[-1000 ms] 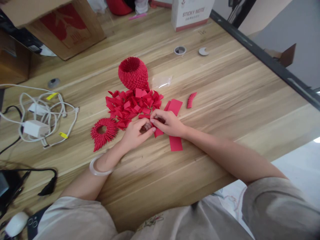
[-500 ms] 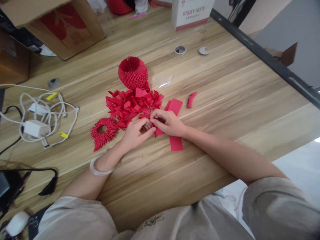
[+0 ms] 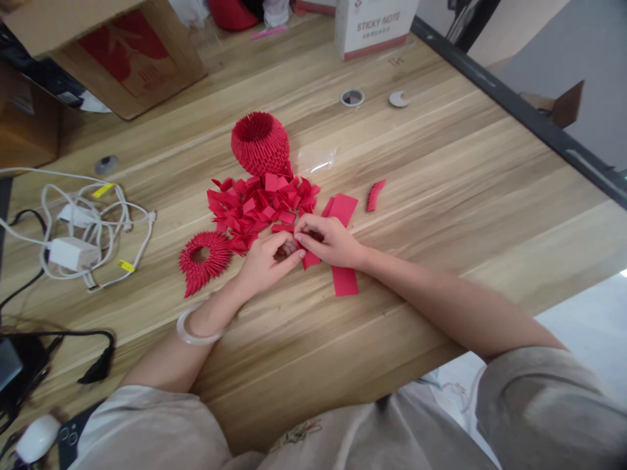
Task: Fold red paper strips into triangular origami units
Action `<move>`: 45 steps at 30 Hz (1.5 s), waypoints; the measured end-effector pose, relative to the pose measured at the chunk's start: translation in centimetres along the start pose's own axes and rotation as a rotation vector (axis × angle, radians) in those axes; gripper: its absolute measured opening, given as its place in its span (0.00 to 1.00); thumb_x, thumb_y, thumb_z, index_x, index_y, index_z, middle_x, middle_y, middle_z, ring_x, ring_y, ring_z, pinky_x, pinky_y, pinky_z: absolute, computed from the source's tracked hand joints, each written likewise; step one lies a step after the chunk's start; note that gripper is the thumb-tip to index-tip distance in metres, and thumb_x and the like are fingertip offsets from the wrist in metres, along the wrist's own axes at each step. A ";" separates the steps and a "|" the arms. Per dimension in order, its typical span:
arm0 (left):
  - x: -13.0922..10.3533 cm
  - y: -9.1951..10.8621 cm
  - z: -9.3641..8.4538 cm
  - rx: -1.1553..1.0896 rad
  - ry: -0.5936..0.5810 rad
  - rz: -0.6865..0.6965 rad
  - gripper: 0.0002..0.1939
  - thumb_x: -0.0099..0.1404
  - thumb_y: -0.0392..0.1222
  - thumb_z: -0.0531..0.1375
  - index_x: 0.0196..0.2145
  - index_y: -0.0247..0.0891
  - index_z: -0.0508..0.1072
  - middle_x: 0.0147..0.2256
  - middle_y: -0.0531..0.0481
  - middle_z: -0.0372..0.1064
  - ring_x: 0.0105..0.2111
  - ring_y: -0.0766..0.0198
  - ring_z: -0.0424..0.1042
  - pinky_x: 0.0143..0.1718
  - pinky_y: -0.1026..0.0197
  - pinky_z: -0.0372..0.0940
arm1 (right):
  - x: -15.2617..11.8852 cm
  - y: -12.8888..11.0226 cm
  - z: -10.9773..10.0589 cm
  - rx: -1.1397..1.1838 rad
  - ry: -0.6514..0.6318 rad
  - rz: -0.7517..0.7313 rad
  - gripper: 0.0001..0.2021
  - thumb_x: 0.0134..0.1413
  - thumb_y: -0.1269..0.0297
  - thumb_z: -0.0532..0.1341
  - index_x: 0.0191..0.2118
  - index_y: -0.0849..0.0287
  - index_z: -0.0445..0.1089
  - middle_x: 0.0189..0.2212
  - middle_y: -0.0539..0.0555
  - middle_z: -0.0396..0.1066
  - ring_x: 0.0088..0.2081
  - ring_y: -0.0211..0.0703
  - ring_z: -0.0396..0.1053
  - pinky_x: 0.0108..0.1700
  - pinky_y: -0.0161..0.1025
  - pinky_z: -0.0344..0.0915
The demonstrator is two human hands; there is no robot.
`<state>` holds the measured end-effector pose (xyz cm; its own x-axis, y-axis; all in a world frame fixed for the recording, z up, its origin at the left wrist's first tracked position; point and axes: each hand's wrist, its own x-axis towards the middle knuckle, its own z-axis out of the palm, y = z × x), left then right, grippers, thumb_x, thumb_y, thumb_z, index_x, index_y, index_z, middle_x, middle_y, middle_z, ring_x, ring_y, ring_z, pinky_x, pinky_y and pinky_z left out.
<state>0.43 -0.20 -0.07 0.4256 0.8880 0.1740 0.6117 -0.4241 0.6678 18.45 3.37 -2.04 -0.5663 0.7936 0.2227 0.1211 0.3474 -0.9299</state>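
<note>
My left hand (image 3: pixel 271 261) and my right hand (image 3: pixel 330 239) meet over the table, fingertips pinched together on a small piece of red paper (image 3: pixel 310 260). Fingers hide most of that piece. Red paper strips (image 3: pixel 345 281) lie beneath and beside my right hand. Just beyond both hands spreads a pile of folded red paper pieces (image 3: pixel 259 205). Behind the pile stands a round red bowl shape (image 3: pixel 260 143) built from such pieces. A spiky red paper ring (image 3: pixel 204 258) with a pointed tail rests left of my left hand.
A short curved red paper row (image 3: pixel 375 195) lies to the right. White cables with a charger (image 3: pixel 73 253) are tangled at the left. A cardboard box (image 3: pixel 132 59) and a sticky note box (image 3: pixel 372 29) stand at the back. Clear plastic (image 3: pixel 317 159) lies beside the bowl shape.
The view has shifted very slightly. Both hands keep the same pinched pose on the red paper, with no other visible movement.
</note>
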 end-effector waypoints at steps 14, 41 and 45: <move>0.0 0.0 0.1 0.004 0.013 0.007 0.09 0.62 0.43 0.60 0.29 0.36 0.67 0.24 0.54 0.68 0.23 0.70 0.65 0.26 0.68 0.61 | 0.0 0.0 0.0 0.006 -0.001 0.003 0.06 0.56 0.64 0.55 0.32 0.62 0.63 0.22 0.47 0.62 0.24 0.31 0.58 0.28 0.30 0.56; 0.0 0.1 0.1 -0.009 0.003 -0.011 0.09 0.62 0.44 0.59 0.29 0.36 0.67 0.25 0.54 0.69 0.23 0.69 0.65 0.27 0.67 0.61 | -0.1 0.0 0.0 -0.014 0.014 -0.008 0.05 0.56 0.66 0.55 0.32 0.62 0.63 0.21 0.46 0.60 0.22 0.30 0.53 0.28 0.30 0.53; 0.0 0.1 0.1 -0.006 0.007 -0.009 0.09 0.62 0.44 0.60 0.29 0.36 0.68 0.24 0.54 0.69 0.23 0.70 0.65 0.26 0.67 0.61 | -0.2 0.0 0.0 -0.014 0.009 -0.010 0.05 0.56 0.66 0.55 0.33 0.62 0.63 0.21 0.45 0.59 0.23 0.30 0.54 0.28 0.30 0.53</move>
<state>0.53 -0.27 -0.13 0.4156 0.8930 0.1729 0.6118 -0.4150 0.6734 18.58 3.28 -2.10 -0.5602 0.7945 0.2343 0.1270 0.3619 -0.9235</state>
